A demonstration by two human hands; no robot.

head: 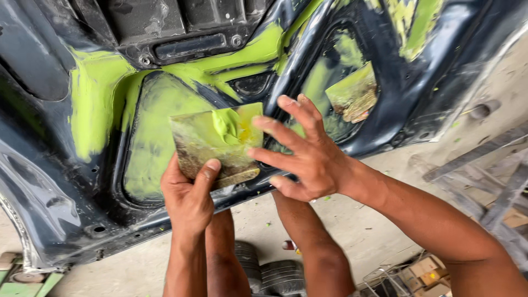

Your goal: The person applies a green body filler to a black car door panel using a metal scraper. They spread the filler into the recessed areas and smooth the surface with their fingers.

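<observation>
My left hand (188,199) grips the lower edge of a square putty board (212,144), thumb on its face. A blob of green putty (226,125) with a yellow smear sits on the board's upper right. My right hand (308,157) is spread open beside it, with its fingertips at the board's right edge and nothing in it. Behind both hands is the black underside of a car panel (49,181), with green filler (154,126) spread over its recesses.
A second putty-smeared plate (355,93) rests in the panel's right recess. Two bare limbs (313,253) show below my hands over the concrete floor (363,231). Tyres (278,278) lie at the bottom, cardboard boxes (423,269) and wooden slats (495,181) at the right.
</observation>
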